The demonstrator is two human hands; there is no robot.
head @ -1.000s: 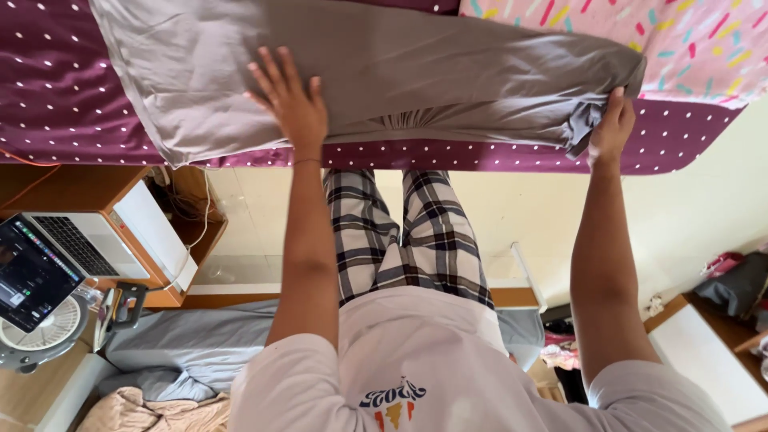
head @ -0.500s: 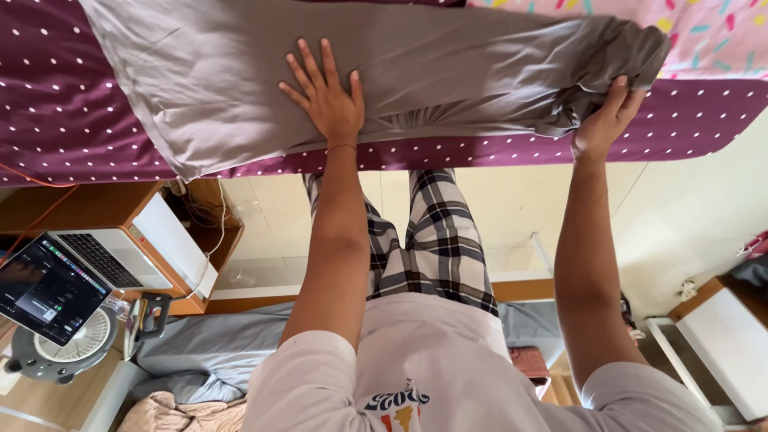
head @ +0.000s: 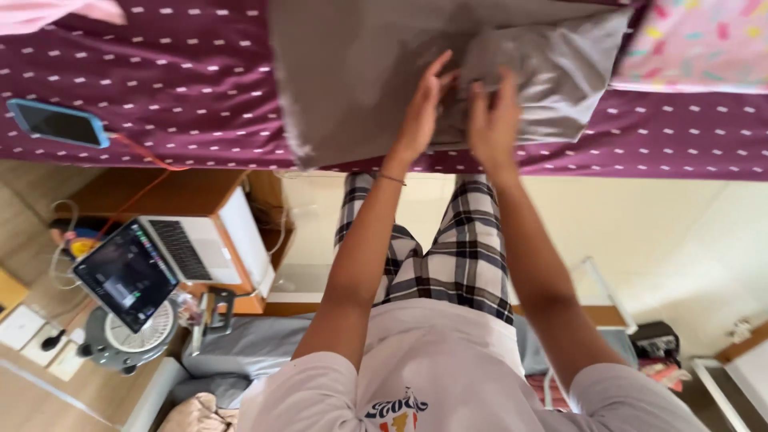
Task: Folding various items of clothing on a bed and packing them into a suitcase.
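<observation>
Grey cloth (head: 360, 88) on purple dotted bedspread (head: 160, 88), right end now folded inward. Left hand (head: 424, 100) flat, fingers open; right hand (head: 494, 120) pressing the fold, grip unclear. Folding underway.

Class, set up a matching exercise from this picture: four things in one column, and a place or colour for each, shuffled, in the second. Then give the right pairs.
Things:
1. grey fabric
2. phone
3. laptop
4. bedsheet

Descriptions:
A. open, on the wooden desk
B. purple with white marks
C. under both hands
D. blue case, lying on the bed

Pairs: 1-C, 2-D, 3-A, 4-B
</observation>
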